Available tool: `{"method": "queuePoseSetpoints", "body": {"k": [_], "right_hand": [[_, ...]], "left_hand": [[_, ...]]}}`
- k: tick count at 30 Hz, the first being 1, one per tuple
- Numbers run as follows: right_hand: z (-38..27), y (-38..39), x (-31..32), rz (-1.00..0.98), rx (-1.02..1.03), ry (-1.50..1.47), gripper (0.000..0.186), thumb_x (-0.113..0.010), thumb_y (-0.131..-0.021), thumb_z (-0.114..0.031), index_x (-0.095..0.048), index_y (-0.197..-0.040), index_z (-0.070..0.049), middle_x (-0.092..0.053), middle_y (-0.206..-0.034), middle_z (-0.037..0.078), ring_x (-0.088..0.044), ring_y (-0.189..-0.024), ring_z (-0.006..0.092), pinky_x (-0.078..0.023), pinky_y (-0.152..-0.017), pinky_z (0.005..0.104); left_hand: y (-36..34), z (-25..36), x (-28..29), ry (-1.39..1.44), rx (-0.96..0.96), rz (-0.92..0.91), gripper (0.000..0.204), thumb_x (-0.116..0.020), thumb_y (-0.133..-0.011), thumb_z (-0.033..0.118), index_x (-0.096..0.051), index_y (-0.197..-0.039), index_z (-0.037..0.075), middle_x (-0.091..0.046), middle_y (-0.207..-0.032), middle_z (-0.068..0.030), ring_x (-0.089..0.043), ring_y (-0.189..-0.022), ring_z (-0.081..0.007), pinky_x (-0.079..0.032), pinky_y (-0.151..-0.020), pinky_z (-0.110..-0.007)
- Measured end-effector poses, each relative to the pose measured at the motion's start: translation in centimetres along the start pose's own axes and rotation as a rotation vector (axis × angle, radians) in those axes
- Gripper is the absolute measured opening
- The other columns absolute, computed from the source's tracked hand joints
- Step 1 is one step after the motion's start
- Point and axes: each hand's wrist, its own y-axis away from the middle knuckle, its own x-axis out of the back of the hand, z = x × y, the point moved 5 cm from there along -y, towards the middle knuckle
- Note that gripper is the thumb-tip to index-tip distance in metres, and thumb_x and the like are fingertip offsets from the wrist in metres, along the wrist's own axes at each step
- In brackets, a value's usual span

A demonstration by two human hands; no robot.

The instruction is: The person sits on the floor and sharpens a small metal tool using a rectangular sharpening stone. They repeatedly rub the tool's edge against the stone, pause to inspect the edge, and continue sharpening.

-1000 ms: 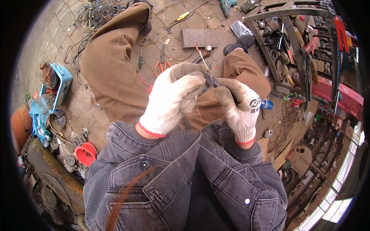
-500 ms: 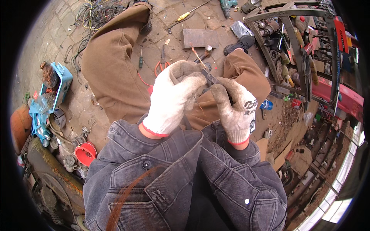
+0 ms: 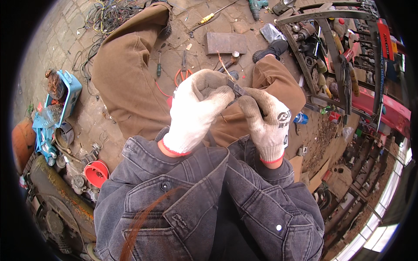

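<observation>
Gloved person in a faded-grey denim jacket point(image 3: 187, 204) and brown cloth trousers point(image 3: 126, 82) is working small btwn the knees, right in front of us. Left hand point(image 3: 196, 104), in a white knit glove w/ red cuff and grubby fingertips, is curling closed, thumb and forefinger pinching a thin, copper-coloured wire point(image 3: 223, 65) that's poking up past the fingers. Right hand point(image 3: 267, 122), same glove, is gripping a dark, flat, narrow metal tool point(image 3: 237, 89) btwn thumb and forefinger, its tip meeting the wire by the left fingertips; exact contact's hard to tell. Beyond, on rough paving point(image 3: 56, 43), orange-handled pliers point(image 3: 183, 71), a green-handled screwdriver point(image 3: 159, 68) and a dull rectangular metal plate point(image 3: 226, 43) are lying nr a round-headed hammer point(image 3: 234, 56). Vs. 1 sec. ago, the right glove is sitting slightly further left and the wire's upper end is standing a bit lower; both grips are holding.
</observation>
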Motion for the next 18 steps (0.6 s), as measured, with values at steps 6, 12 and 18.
{"method": "queuePoseSetpoints", "body": {"k": [6,12,18], "right_hand": [[0.07,0.09,-0.15,-0.008,-0.062,-0.141,0.022,-0.07,-0.092,-0.013,-0.072,-0.106,0.004,-0.073,-0.089,0.013,-0.068,-0.08,0.0189,-0.053,-0.076,0.031],[0.13,-0.16,0.2,-0.015,-0.025,-0.084,0.028,-0.067,-0.092,-0.024,-0.073,-0.104,0.001,-0.073,-0.091,0.017,-0.072,-0.085,0.0326,-0.055,-0.076,0.037],[0.64,0.02,0.23,-0.038,-0.043,-0.144,0.024,-0.069,-0.092,-0.014,-0.072,-0.106,0.004,-0.073,-0.088,0.013,-0.068,-0.08,0.0182,-0.053,-0.076,0.031]], "left_hand": [[0.06,-0.06,0.07,0.056,0.007,-0.018,0.022,-0.07,-0.088,0.002,-0.065,-0.108,-0.004,-0.07,-0.096,-0.0066,-0.064,-0.083,-0.0093,-0.051,-0.074,-0.024],[0.16,-0.17,0.3,0.113,0.046,-0.014,0.023,-0.07,-0.088,0.001,-0.065,-0.11,-0.004,-0.071,-0.099,-0.0071,-0.066,-0.089,-0.0106,-0.054,-0.079,-0.024],[-0.01,0.07,0.44,0.106,0.105,-0.06,0.024,-0.071,-0.087,0.006,-0.066,-0.109,-0.002,-0.071,-0.098,-0.0068,-0.066,-0.087,-0.0101,-0.053,-0.077,-0.022]]}}
